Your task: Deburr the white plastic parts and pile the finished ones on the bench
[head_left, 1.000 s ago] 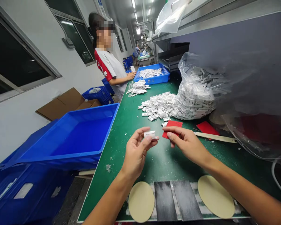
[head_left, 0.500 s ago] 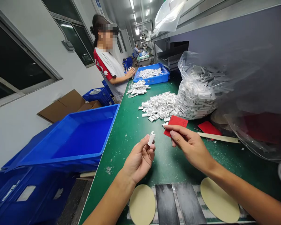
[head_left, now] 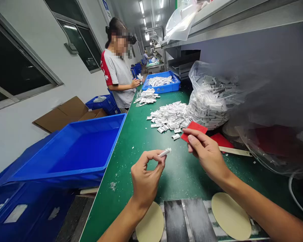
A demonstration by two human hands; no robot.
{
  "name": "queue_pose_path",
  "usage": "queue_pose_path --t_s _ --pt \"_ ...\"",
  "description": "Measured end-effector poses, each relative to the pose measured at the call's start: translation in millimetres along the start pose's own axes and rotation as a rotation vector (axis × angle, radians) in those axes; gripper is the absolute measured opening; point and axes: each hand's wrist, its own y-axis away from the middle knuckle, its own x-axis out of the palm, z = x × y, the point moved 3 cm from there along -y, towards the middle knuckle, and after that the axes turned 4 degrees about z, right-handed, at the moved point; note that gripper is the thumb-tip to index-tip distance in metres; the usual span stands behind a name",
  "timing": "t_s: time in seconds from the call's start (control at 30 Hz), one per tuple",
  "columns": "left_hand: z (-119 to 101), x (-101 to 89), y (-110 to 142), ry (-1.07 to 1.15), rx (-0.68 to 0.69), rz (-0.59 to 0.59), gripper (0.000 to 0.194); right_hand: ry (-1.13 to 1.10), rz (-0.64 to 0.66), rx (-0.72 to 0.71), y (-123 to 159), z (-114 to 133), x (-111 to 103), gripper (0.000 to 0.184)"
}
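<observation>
My left hand (head_left: 145, 173) is curled, pinching a small white plastic part (head_left: 165, 152) between thumb and forefinger above the green table (head_left: 131, 141). My right hand (head_left: 206, 151) holds a small red square pad (head_left: 194, 130) in its fingertips, a little to the right of the white part. Just beyond both hands lies a loose heap of the same white parts (head_left: 169, 115), with one stray part (head_left: 176, 136) lying close to the red pad. A clear plastic bag full of white parts (head_left: 212, 99) sits behind the heap.
A big blue bin (head_left: 73, 148) stands left of the table edge, with more blue bins below. Another red pad (head_left: 221, 140) and a flat stick (head_left: 238, 152) lie at right. Two tan discs (head_left: 229, 215) and dark strips (head_left: 192, 218) lie near me. A co-worker (head_left: 117, 72) stands by a far blue tray (head_left: 161, 83).
My left hand has turned the white part from upright to lying sideways and curled tighter. My right hand has lifted the red pad slightly up and right. The co-worker has stepped back a little.
</observation>
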Motion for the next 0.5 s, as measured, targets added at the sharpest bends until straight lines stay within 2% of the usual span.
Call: queue_pose_path --t_s 0.07,0.17,0.3,0.37,0.43,0.5 --pt "-2 -0.3 2 -0.15 0.118 0.008 0.017 -0.059 0.087 -0.02 8 6 10 0.033" --pt "-2 -1.3 2 -0.238 0.159 0.014 0.02 -0.136 0.174 -0.04 22 15 22 0.029" --pt "-3 -0.6 5 -0.236 0.201 0.052 0.021 -0.149 0.426 -0.021 28 19 28 0.033" --pt "-2 -0.6 6 -0.153 0.169 0.035 0.023 -0.061 0.357 0.01 20 15 19 0.037" --pt "0 -1.6 6 -0.058 0.104 -0.02 0.022 0.022 0.172 0.028 9 11 5 0.038" --pt "2 -2.9 3 0.014 0.044 -0.081 0.018 0.06 0.117 0.028 1 9 -4 0.037"
